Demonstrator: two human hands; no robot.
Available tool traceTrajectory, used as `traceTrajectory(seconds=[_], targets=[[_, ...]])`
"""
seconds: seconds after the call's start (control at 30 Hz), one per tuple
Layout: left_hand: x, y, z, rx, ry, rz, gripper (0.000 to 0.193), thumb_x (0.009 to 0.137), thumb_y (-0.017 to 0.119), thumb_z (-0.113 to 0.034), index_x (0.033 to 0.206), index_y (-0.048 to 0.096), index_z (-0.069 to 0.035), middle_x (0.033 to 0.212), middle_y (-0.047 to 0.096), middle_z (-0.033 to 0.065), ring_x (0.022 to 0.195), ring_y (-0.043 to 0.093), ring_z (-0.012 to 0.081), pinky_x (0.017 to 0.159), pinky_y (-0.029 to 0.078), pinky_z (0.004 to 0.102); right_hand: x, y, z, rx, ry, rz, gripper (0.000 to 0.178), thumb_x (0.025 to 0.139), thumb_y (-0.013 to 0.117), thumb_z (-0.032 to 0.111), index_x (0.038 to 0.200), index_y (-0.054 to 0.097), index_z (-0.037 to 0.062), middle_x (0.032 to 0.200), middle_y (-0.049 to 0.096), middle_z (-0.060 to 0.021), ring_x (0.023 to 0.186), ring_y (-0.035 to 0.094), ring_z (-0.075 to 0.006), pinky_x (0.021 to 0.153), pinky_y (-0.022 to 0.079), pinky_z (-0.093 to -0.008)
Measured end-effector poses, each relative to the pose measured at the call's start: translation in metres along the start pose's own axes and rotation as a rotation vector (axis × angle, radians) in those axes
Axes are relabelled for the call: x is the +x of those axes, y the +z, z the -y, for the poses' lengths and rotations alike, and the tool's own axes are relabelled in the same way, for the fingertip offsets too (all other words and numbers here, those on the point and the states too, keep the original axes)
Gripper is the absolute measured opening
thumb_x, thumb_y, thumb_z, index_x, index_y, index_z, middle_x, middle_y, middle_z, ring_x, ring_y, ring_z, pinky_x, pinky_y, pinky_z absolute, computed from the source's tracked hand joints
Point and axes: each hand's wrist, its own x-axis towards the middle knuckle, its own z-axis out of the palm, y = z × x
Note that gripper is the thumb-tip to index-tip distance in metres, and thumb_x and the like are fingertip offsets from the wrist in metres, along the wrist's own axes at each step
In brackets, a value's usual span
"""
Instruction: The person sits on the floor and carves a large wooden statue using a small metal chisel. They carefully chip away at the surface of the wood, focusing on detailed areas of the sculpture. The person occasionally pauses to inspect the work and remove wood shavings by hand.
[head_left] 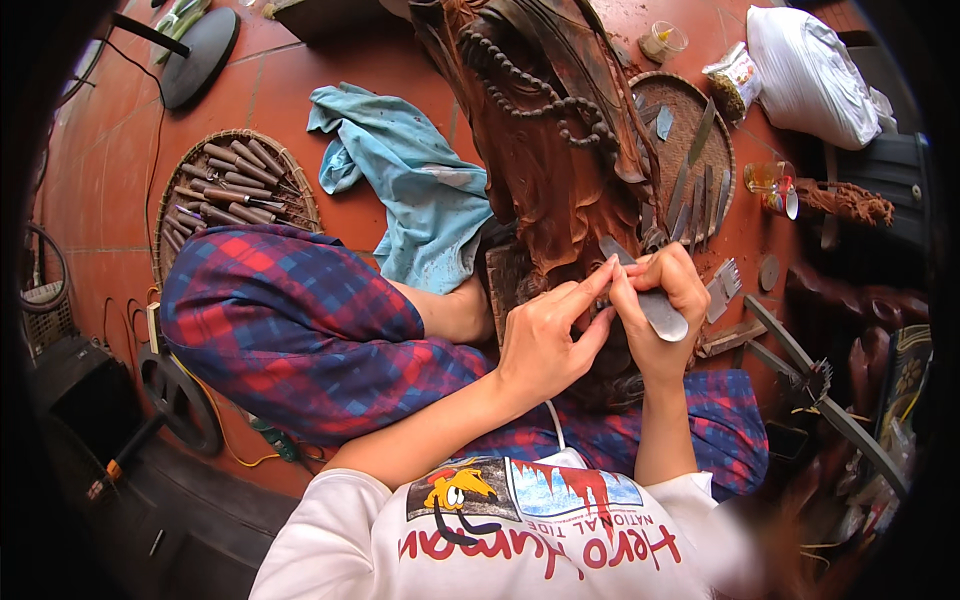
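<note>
A reddish-brown wood carving (540, 160) with carved drapery and a string of beads leans in front of me, its lower part close to my hands. My right hand (668, 285) is closed around a flat grey metal blade (664, 316) with a rounded end. The blade's other end points up and left, against the carving's lower part. My left hand (550, 330) reaches in from the left, its fingertips pressed to the blade beside my right fingertips. Its lower fingers are partly hidden behind the thumb. The exact spot where blade meets wood is hard to make out.
At left, a round woven basket (312, 205) holds several wooden-handled chisels. A light-blue cloth (410, 190) lies by my bare foot. Another woven tray (660, 95), at right, carries flat metal blades. Farther right are a glass (770, 178), a white sack (810, 75) and a metal stand (850, 425).
</note>
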Motion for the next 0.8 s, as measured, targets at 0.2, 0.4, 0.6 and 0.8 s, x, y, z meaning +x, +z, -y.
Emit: traceTrajectory(seconds=[0.2, 0.4, 0.6, 0.8], targets=[[0.008, -0.004, -0.003, -0.028, -0.047, -0.023, 0.061, 0.086, 0.071, -0.009, 0.145, 0.056, -0.013, 0.078, 0.061, 0.0114, 0.063, 0.062, 0.0268, 0.059, 0.050, 0.0382, 0.007, 0.010, -0.005, -0.004, -0.102, -0.040, 0.024, 0.076, 0.075, -0.008, 0.072, 0.053, 0.0002, 0.076, 0.059, -0.0093, 0.072, 0.063, -0.0197, 0.068, 0.051, -0.0314], [0.018, -0.007, -0.009, -0.012, 0.004, -0.083, 0.061, 0.085, 0.072, -0.008, 0.144, 0.058, -0.012, 0.078, 0.062, 0.0101, 0.061, 0.063, 0.0229, 0.058, 0.052, 0.0354, 0.019, 0.012, -0.004, 0.024, -0.144, -0.060, 0.018, 0.075, 0.077, -0.004, 0.073, 0.060, -0.0012, 0.075, 0.059, -0.0124, 0.065, 0.062, -0.0251, 0.059, 0.049, -0.0342], [0.000, 0.001, 0.000, -0.004, 0.040, -0.087, 0.060, 0.086, 0.072, -0.011, 0.144, 0.058, -0.012, 0.083, 0.067, 0.0113, 0.065, 0.067, 0.0251, 0.061, 0.054, 0.0351, 0.001, 0.009, -0.008, -0.001, -0.169, -0.036, 0.023, 0.074, 0.079, -0.003, 0.069, 0.056, -0.0003, 0.073, 0.062, -0.0107, 0.066, 0.066, -0.0220, 0.060, 0.051, -0.0311], [0.011, -0.004, 0.001, 0.033, -0.055, -0.084, 0.055, 0.086, 0.072, -0.012, 0.140, 0.061, -0.011, 0.083, 0.067, 0.0117, 0.065, 0.067, 0.0262, 0.061, 0.054, 0.0353, 0.014, 0.021, -0.006, 0.026, -0.181, -0.098, 0.022, 0.075, 0.077, -0.004, 0.071, 0.056, -0.0011, 0.072, 0.060, -0.0100, 0.065, 0.064, -0.0216, 0.060, 0.050, -0.0312]])
